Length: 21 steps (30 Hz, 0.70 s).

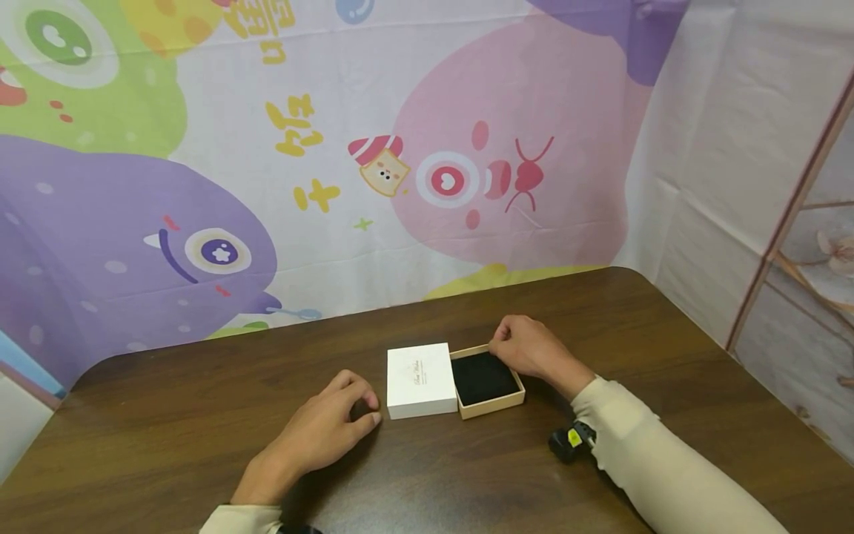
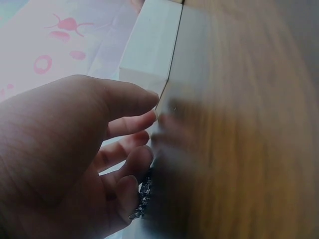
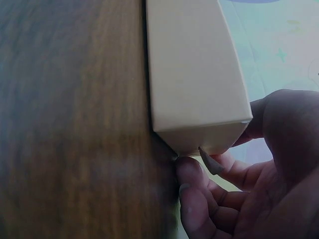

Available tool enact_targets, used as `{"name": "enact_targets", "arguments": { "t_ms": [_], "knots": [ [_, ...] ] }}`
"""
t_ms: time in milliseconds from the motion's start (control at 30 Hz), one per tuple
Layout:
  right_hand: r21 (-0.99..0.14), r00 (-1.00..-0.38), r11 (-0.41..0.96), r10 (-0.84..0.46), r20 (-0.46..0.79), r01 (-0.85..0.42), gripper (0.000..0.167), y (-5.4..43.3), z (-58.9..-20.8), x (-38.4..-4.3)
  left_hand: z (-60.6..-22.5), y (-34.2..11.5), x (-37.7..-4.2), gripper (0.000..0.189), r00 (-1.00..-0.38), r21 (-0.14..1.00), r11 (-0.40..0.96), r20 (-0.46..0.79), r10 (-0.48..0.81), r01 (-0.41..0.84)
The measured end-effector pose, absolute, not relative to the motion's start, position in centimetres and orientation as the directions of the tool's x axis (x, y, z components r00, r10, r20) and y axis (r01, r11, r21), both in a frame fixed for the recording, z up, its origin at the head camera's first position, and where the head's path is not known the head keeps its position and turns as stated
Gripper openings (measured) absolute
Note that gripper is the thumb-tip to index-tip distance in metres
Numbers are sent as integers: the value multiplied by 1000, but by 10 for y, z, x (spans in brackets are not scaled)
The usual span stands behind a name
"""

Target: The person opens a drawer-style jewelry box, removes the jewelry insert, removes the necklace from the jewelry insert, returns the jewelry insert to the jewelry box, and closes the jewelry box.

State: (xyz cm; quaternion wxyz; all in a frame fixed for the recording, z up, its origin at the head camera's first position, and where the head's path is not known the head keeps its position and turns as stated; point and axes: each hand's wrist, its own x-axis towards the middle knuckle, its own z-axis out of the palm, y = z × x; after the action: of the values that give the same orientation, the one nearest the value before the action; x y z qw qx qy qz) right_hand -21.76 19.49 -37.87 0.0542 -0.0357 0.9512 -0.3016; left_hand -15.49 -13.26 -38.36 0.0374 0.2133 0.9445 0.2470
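My right hand pinches the far right corner of a tan box base lined with a black pad. In the right wrist view its fingers are curled at the end of the box, with a small dark pointed sliver between. My left hand lies close to the left side of a white box lid, fingers loosely bent and thumb apart from them. A silvery chain bracelet shows beside its little finger in the left wrist view, hidden from the head view by the hand.
Lid and base stand side by side on a dark brown wooden table. Behind the table hangs a cartoon-printed cloth. A small dark device with a yellow-green mark is at my right wrist.
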Motion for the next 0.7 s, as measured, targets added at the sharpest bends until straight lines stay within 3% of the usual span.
{"name": "enact_targets", "arguments": {
  "t_ms": [600,700],
  "knots": [
    [-563,-993,825,-103,-59,-52,11,198,-381,-218,-384,-132,-154,10,-911,482,793,28,412,374],
    [-565,-992,823,-107,-60,-55,10,198,-382,-219,-384,-132,-154,22,-906,474,791,31,423,386]
  ]
}}
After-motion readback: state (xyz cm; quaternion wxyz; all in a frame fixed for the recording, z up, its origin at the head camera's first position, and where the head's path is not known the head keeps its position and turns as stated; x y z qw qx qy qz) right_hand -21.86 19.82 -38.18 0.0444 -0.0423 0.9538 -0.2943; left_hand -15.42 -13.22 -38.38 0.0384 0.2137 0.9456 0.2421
